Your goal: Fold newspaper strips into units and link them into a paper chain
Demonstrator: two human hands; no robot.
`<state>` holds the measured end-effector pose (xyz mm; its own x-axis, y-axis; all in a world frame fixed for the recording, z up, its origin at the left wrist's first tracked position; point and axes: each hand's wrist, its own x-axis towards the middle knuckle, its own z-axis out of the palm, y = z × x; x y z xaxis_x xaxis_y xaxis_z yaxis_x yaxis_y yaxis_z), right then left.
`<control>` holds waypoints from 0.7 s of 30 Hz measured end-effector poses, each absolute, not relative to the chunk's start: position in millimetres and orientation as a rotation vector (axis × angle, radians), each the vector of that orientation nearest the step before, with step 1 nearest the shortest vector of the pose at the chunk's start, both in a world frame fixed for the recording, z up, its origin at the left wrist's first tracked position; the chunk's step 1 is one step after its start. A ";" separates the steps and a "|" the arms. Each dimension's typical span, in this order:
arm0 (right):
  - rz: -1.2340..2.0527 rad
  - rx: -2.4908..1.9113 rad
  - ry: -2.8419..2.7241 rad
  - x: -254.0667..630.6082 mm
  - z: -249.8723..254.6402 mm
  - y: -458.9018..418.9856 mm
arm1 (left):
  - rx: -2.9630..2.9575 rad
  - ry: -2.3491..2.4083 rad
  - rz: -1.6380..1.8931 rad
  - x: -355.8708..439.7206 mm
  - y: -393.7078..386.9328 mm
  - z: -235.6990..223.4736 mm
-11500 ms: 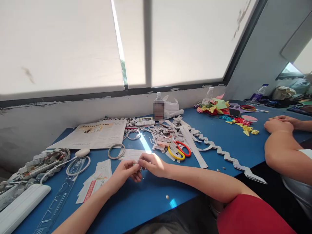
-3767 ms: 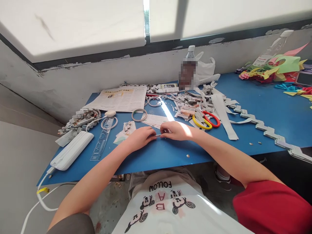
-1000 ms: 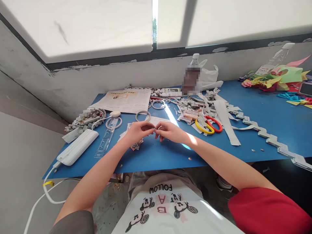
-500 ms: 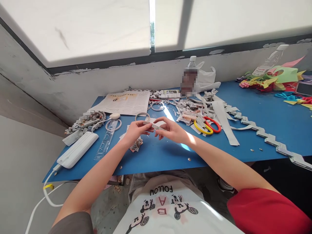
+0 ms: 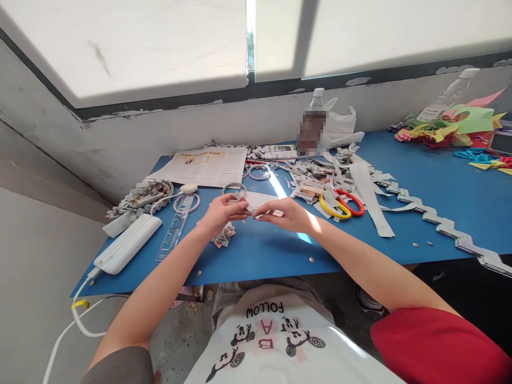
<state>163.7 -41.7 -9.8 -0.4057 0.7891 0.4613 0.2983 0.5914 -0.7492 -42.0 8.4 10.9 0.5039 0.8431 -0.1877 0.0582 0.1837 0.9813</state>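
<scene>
- Blue table (image 5: 264,261), spreading beneath the person's left hand (image 5: 222,213) and right hand (image 5: 291,214); sunlight crosses it in a narrow streak.
- Beyond the fingertips, a patchy pale wall (image 5: 192,124) rises to pale window blinds (image 5: 160,48), with a bright gap between two of them.
- Just past the left fingers, a ring (image 5: 234,184) lies flat; farther off is a spread newspaper (image 5: 204,166).
- Left of the left fingers: a clear ruler (image 5: 174,230) and a white box (image 5: 128,244) with a cable.
- Right of the right fingers: scissors (image 5: 344,205) with one red and one yellow handle, beside a heap of paper scraps (image 5: 308,178). Farther right runs a zigzag paper chain (image 5: 448,228).
- Between the hands, raised above the table, is a small piece of paper (image 5: 252,209), pale and printed (the print is too small to read).
- The left thumb and fingers are pinched closed on it. The right fingers are slightly parted, tips at its near edge; whether they grip it, I cannot tell.
</scene>
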 end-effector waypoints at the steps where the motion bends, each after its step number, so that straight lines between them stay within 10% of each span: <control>1: 0.743 -0.920 -1.927 162.2 -10.0 -41.8 | 1.291 0.905 0.689 -41.4 7.7 10.3; 21: 1.111 -1.132 -1.328 148.6 -5.9 -47.5 | 1.459 0.856 0.835 -35.6 -2.5 7.3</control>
<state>148.6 -47.5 -5.9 -0.0353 0.9909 0.1298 0.0471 0.1314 -0.9902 -35.6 -2.5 7.3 0.4736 0.8806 0.0170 0.0394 -0.0404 0.9984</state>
